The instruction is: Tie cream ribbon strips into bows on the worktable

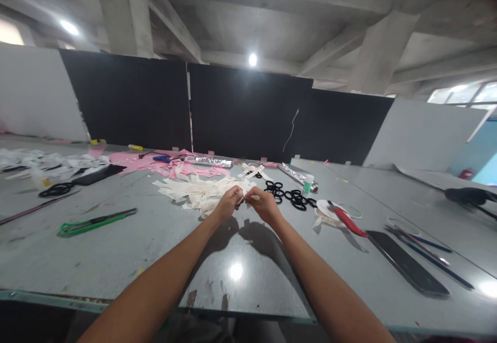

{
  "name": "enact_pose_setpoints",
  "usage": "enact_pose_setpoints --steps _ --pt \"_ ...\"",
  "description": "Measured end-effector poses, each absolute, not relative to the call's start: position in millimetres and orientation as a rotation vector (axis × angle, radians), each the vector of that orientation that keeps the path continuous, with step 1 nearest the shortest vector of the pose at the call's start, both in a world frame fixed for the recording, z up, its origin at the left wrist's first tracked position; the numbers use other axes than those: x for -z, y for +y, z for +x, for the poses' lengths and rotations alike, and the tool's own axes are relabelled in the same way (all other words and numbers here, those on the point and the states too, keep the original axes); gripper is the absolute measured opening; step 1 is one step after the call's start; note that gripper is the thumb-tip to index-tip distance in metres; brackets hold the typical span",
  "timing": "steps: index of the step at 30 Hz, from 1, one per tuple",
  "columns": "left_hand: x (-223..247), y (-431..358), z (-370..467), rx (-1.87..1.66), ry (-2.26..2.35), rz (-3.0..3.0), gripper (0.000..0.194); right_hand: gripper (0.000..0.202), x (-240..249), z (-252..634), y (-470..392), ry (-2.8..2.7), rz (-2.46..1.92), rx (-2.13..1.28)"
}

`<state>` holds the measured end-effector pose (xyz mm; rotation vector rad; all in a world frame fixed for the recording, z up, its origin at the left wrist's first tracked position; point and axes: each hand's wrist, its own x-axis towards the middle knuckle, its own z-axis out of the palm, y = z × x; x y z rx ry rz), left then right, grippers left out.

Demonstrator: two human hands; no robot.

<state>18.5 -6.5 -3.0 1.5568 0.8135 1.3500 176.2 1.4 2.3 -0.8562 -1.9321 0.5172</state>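
Observation:
My left hand (230, 200) and my right hand (262, 202) meet above the middle of the table, both with fingers pinched. A small piece of cream strip shows between the fingertips; most of it is hidden by them. Just behind and left of my hands lies a loose heap of cream strips (190, 190). Farther back, a few strips crossed over each other (253, 170) rest on some black rings. To the right of my right hand are several black rings (298, 198) in two clusters, with a green and white glue stick (308, 184) standing by them.
On the right lie a white roll of tape (325, 209), a red-handled tool (349, 222), a phone (407, 263) and pens (430, 257). A green cutter (97, 222) and black scissors (58, 190) are on the left. Pink sheets (134, 163) and foil-wrapped bars (212, 162) sit along the back partition.

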Motion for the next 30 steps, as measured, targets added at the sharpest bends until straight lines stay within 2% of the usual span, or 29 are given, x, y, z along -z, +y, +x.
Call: enact_pose_setpoints --steps 7,14,23,30 --pt "-1.1 -4.6 14.4 -1.27 0.88 1.413 0.026 0.014 -11.4 183.8 1.3 -2.048 -0.866 -0.496" --pt "-12.6 -17.7 12.2 -1.264 0.739 1.277 0.017 0.014 -14.6 176.9 0.5 -1.832 -0.734 -0.834" --pt "-13.7 -6.3 5.5 -1.324 0.839 1.544 0.036 0.024 -11.5 174.3 0.7 -1.648 -0.702 -1.007" --pt "-12.9 -6.8 8.6 -1.452 0.817 1.559 0.019 0.026 -9.5 172.2 -0.3 -1.692 -0.706 -0.971"
